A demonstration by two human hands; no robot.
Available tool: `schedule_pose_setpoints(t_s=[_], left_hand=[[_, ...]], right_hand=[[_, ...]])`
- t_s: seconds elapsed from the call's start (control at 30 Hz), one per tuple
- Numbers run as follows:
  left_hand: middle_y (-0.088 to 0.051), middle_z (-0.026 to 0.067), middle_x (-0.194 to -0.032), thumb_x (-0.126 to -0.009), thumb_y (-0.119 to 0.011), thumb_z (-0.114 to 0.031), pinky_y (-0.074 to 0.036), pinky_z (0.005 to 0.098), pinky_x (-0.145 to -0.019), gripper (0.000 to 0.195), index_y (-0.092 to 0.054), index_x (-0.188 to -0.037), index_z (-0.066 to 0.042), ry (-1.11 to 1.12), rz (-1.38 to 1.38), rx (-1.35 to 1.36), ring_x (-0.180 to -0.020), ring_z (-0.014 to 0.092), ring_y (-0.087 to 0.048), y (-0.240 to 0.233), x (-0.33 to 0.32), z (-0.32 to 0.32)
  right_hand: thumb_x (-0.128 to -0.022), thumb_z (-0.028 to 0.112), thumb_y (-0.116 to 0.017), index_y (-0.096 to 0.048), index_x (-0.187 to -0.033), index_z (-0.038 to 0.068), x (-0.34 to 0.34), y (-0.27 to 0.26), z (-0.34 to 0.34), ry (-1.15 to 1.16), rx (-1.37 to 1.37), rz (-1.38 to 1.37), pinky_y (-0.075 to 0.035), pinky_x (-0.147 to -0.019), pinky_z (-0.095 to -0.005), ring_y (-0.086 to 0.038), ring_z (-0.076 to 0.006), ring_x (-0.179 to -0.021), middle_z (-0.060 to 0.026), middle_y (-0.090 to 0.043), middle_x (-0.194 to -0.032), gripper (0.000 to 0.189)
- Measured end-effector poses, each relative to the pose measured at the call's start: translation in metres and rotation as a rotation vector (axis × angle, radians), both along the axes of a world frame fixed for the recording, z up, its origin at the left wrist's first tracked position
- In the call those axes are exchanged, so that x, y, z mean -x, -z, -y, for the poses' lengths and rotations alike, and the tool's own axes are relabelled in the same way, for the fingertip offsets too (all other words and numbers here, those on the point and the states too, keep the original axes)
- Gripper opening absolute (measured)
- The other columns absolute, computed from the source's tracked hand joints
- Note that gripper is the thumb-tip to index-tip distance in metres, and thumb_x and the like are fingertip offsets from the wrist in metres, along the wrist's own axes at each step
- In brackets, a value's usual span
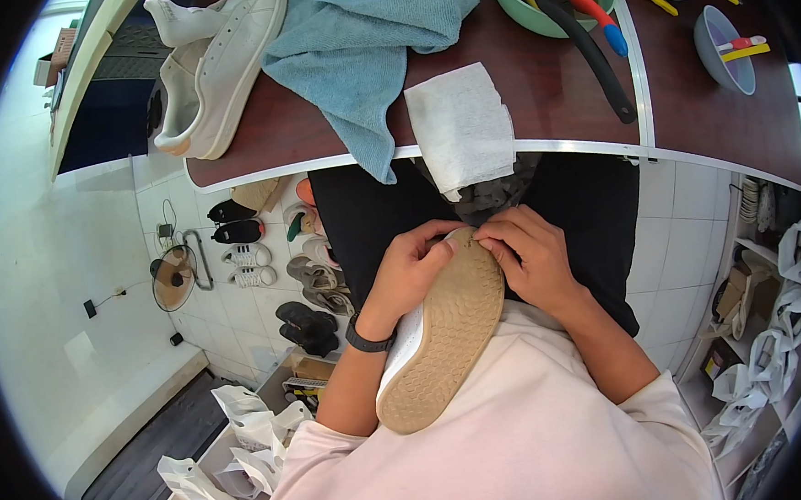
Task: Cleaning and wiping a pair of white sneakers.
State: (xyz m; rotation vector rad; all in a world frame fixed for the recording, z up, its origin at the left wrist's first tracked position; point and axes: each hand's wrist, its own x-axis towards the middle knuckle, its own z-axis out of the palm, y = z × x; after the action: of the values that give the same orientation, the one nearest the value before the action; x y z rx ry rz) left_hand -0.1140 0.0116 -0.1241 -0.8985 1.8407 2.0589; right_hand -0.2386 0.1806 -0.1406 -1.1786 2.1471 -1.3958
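A white shoe (440, 337) rests against my shirt with its tan, patterned rubber sole turned up towards me. My left hand (415, 270) grips it along the left side near the upper end, thumb on the sole's edge. The fingers of my right hand (528, 252) are pinched together at the sole's tip, by a small dark mark; whether something tiny is between them cannot be made out. Just beyond, a folded white cloth (463, 129) hangs over the table edge. Most of the shoe's upper is hidden beneath the sole.
On the dark red table (555, 82) lie a blue towel (368, 52) and another white shoe (214, 76). A green bowl (531, 18) holds brushes, one with a black handle (595, 59). Farther right stands a grey bowl (718, 52). Several shoes (246, 254) line the floor at left.
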Motion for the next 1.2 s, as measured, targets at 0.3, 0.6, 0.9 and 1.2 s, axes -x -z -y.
schedule_pose_setpoints(t_s=[0.3, 0.6, 0.9, 1.2], left_hand=[[-0.072, 0.0092, -0.101, -0.095, -0.056, -0.016, -0.051, 0.0245, -0.081, 0.037, -0.067, -0.124, 0.004, -0.023, 0.018, -0.025, -0.089, 0.01, -0.063, -0.001, 0.002, -0.004], [-0.072, 0.0089, -0.096, -0.094, -0.057, -0.018, -0.05, 0.0243, -0.076, 0.039, -0.067, -0.124, 0.003, -0.017, 0.002, -0.005, -0.084, 0.009, -0.061, 0.002, 0.002, -0.003], [-0.071, 0.0077, -0.095, -0.094, -0.056, -0.018, -0.05, 0.0243, -0.077, 0.038, -0.067, -0.123, 0.004, -0.023, -0.001, -0.006, -0.083, 0.009, -0.061, 0.002, 0.002, -0.003], [-0.072, 0.0065, -0.096, -0.094, -0.058, -0.02, -0.05, 0.0236, -0.077, 0.038, -0.067, -0.123, 0.004, -0.027, 0.03, -0.03, -0.083, 0.008, -0.06, 0.001, 0.0, -0.003]], right_hand=[[-0.081, 0.003, -0.074, -0.07, -0.092, 0.005, 0.002, 0.004, -0.002, -0.001, 0.03, -0.104, -0.049, -0.066, -0.036, -0.062, -0.0255, -0.077, -0.0049, -0.067, -0.087, 0.012], [-0.082, 0.006, -0.074, -0.071, -0.091, 0.007, 0.001, 0.006, 0.001, 0.04, 0.05, -0.136, -0.045, -0.068, -0.0359, -0.061, -0.0243, -0.078, -0.0047, -0.067, -0.088, 0.01], [-0.083, 0.006, -0.072, -0.07, -0.096, 0.007, 0.004, 0.004, -0.001, -0.062, 0.024, -0.197, -0.041, -0.077, -0.0364, -0.06, -0.0216, -0.084, -0.0023, -0.066, -0.094, 0.014], [-0.083, 0.005, -0.07, -0.069, -0.104, 0.008, 0.018, 0.008, -0.003, -0.223, 0.044, -0.185, -0.039, -0.089, -0.0381, -0.057, -0.0223, -0.096, -0.0035, -0.066, -0.103, 0.021]])
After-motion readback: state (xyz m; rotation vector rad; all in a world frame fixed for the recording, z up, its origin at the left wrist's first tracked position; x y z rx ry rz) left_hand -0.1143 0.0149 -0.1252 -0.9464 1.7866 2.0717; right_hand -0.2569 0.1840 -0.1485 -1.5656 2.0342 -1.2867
